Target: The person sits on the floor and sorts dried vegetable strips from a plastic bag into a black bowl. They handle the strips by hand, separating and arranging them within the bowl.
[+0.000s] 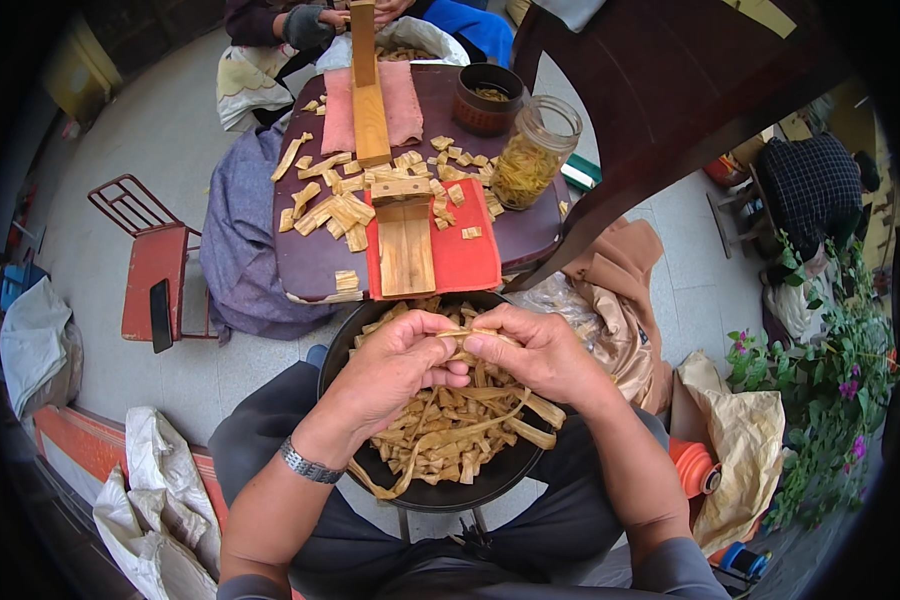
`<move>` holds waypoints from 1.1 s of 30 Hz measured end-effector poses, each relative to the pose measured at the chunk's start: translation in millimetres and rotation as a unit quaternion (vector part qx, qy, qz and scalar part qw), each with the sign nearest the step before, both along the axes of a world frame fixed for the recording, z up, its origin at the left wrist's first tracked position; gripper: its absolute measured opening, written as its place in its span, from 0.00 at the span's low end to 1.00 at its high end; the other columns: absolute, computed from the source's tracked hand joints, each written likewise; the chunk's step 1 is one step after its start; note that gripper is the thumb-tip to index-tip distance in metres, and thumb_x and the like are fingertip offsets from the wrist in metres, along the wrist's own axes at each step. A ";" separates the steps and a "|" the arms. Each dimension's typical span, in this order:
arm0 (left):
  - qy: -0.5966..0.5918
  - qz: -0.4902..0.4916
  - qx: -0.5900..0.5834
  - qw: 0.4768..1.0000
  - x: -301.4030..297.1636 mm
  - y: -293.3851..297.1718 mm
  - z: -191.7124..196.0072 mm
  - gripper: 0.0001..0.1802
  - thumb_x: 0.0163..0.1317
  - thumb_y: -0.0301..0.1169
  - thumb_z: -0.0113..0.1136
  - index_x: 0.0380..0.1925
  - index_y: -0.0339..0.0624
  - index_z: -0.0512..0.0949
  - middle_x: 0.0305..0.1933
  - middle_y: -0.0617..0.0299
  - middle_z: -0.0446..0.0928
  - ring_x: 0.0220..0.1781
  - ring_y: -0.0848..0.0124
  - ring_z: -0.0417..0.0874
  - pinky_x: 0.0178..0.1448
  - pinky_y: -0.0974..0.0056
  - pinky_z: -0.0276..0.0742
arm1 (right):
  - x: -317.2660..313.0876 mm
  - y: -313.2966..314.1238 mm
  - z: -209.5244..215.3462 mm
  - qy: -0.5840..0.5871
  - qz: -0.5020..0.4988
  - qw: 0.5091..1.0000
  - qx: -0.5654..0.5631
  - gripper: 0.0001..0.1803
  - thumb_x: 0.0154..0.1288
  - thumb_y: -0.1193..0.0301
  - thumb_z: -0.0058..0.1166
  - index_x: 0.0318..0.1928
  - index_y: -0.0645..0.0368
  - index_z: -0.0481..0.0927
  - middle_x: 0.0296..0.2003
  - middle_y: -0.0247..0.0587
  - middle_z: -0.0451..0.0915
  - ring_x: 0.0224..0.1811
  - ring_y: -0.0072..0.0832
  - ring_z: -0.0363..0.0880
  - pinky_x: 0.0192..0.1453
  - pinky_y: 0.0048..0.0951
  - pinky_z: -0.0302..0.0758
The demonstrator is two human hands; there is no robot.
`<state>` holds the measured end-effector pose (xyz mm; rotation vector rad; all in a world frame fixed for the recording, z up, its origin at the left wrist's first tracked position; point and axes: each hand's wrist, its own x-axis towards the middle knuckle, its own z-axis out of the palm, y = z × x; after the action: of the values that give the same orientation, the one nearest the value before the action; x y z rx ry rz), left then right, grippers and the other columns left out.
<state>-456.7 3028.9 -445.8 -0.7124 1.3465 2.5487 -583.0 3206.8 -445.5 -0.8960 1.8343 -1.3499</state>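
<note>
Over the black bowl [370, 465] on the lap, left hand [395, 365] and right hand [535, 352] pinch a tan leaf strip [470, 333] in closed fingers; it looks light, limp, tearable, best gripped near its ends.

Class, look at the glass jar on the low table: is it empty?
No. The jar on the table holds yellowish strips that fill its lower half.

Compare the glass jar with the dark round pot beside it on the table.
The glass jar is clear, so the yellowish strips filling it show through its wall; the dark pot is opaque, and its contents show only from above. The jar is taller with a narrowed neck; the pot is squat and straight-sided. Both stand upright, lidless, on the maroon table.
</note>
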 end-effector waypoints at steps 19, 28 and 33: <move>0.087 0.061 -0.052 0.993 3.2 14.0 5.1 0.14 0.81 0.33 0.55 0.59 0.36 0.73 0.44 0.59 0.80 0.34 0.77 0.78 0.41 0.66 0.81 | -2.4 1.7 10.6 -0.323 -0.011 0.945 -0.056 0.23 0.84 0.61 0.51 0.69 0.60 0.75 0.38 0.21 0.75 0.31 0.10 0.66 0.35 0.15 0.61; 0.065 0.053 -0.286 0.955 4.7 8.2 -3.6 0.10 0.74 0.31 0.66 0.46 0.36 0.78 0.35 0.68 0.79 0.34 0.82 0.77 0.38 0.73 0.76 | 7.9 -4.9 -13.3 -0.268 -0.010 0.963 -0.018 0.16 0.82 0.61 0.55 0.59 0.57 0.73 0.30 0.25 0.73 0.30 0.12 0.67 0.34 0.19 0.65; 0.059 0.062 -0.125 0.988 5.4 -0.7 3.4 0.08 0.75 0.31 0.65 0.44 0.39 0.78 0.33 0.69 0.77 0.31 0.81 0.75 0.37 0.73 0.74 | 6.8 -3.6 -16.1 -0.189 -0.019 0.982 -0.002 0.12 0.79 0.64 0.60 0.52 0.59 0.79 0.32 0.26 0.77 0.30 0.12 0.71 0.34 0.20 0.70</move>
<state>-451.3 3028.1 -442.4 -0.7183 1.7355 2.5793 -576.1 3203.1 -461.6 -0.5614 1.5603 -1.4353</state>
